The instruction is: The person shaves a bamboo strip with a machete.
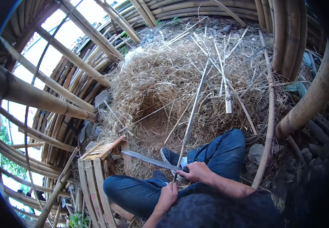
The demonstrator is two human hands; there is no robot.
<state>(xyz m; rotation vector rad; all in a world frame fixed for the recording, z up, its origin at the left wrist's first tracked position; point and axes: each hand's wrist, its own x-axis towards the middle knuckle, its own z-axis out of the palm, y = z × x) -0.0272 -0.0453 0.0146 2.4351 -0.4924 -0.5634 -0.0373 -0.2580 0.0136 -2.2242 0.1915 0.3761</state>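
My right hand is closed around the dark handle of a machete. The long grey machete blade points left over my lap, crossing a long thin bamboo strip near its lower end. Just below the blade, my left hand is closed on that near end. From there the strip slants up and away to the far side of the shavings. Whether the edge is biting into the bamboo cannot be made out.
I sit cross-legged before a heap of bamboo shavings. Several split strips lie on it. A slatted wooden crate stands by my left knee. Bamboo poles rise on the left, a thick one on the right, with stones nearby.
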